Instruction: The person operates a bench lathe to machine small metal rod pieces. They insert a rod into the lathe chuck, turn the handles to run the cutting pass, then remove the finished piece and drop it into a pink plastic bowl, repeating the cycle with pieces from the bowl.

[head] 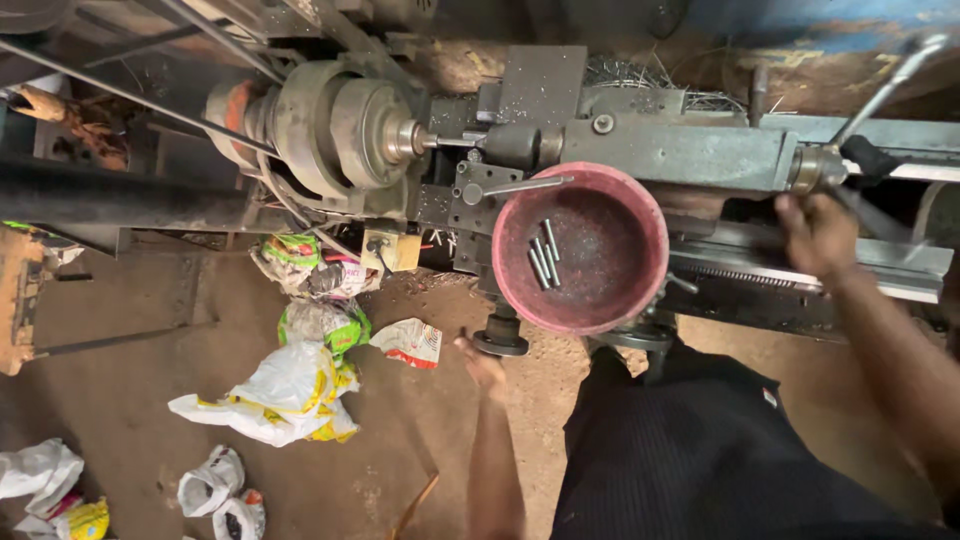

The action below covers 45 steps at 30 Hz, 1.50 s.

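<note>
Two hands at a lathe [600, 140].
Left hand [483, 366] open beside handwheel [500, 343]; right hand [818, 235] blurred, grip unclear, near red bowl [640, 290].

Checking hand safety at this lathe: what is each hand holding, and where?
Left hand touches the dark round handwheel at its rim; right hand rests open near the grey metal tailstock, gripping nothing.

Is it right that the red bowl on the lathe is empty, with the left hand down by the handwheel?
Not quite. The head view shows the red bowl holding several small metal rods. The rest stands: the left hand is beside the handwheel.
</note>
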{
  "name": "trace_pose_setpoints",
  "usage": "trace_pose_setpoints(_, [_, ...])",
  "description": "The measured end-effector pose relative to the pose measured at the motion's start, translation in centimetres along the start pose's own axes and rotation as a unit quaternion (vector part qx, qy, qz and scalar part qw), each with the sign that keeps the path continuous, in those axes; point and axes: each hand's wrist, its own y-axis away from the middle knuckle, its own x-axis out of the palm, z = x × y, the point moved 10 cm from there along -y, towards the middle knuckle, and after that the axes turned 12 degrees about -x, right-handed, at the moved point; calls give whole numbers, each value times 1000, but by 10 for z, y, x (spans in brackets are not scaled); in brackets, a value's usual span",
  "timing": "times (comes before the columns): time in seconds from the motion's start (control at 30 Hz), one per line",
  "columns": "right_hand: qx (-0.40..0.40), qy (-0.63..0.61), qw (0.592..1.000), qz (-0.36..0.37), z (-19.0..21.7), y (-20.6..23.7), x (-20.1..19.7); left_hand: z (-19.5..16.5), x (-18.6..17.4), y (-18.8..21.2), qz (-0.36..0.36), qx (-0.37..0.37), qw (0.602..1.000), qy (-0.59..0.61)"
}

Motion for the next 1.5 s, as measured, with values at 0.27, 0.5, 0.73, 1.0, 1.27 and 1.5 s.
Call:
trace_pose_setpoints(0.27, [-108, -86, 978, -158, -72, -119, -101, -184, 70, 144, -93, 462, 822, -321])
trace_pose_setpoints(0.5, [-189, -10, 969, -158, 8, -66, -84, -199, 263, 277, 283, 713, 384, -513])
trace_pose_setpoints(0.73, [-395, 139, 875, -243, 69, -39, -139, -129, 347, 209, 332, 622, 198, -681])
trace_pose_setpoints(1.0, [-410, 100, 877, -232, 85, -53, -161, -176, 349, 263, 411, 645, 262, -588])
trace_pose_setpoints(1.27, [-406, 117, 878, -225, 98, -66, -159, -342, 333, 169, 252, 609, 596, -458])
trace_pose_setpoints(1.5, [-342, 96, 909, -217, 80, -67, -141, -291, 368, 48, 261, 560, 457, -639])
